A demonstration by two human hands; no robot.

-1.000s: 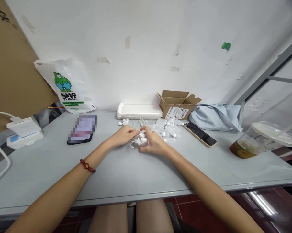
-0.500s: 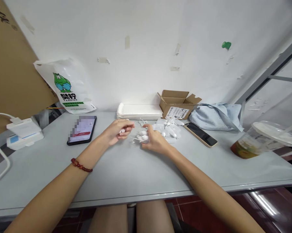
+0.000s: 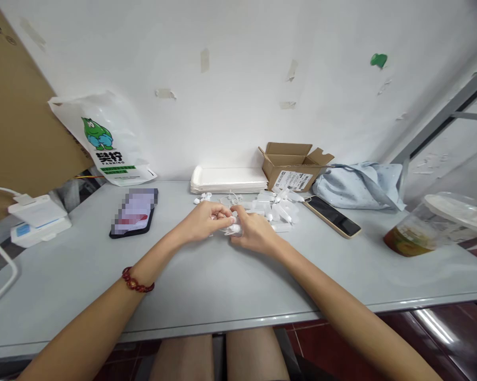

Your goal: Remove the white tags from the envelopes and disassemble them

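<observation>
Over the grey bench point(image 3: 183, 296), beside the bottle pile point(image 3: 278, 211), right hand point(image 3: 256, 230) and left hand point(image 3: 204, 221) nearly meet: the right cups white-capped bottles point(image 3: 235, 229), seemingly to steady them; the left's narrow grip pinches what looks like a cap point(image 3: 232, 219).

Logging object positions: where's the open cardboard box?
In the head view, the box stands right of centre, between the white stack and the blue fabric.

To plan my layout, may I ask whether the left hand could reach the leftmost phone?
Probably yes: bare table lies between the left hand and the phone, though its fingers touch white pieces.
</observation>
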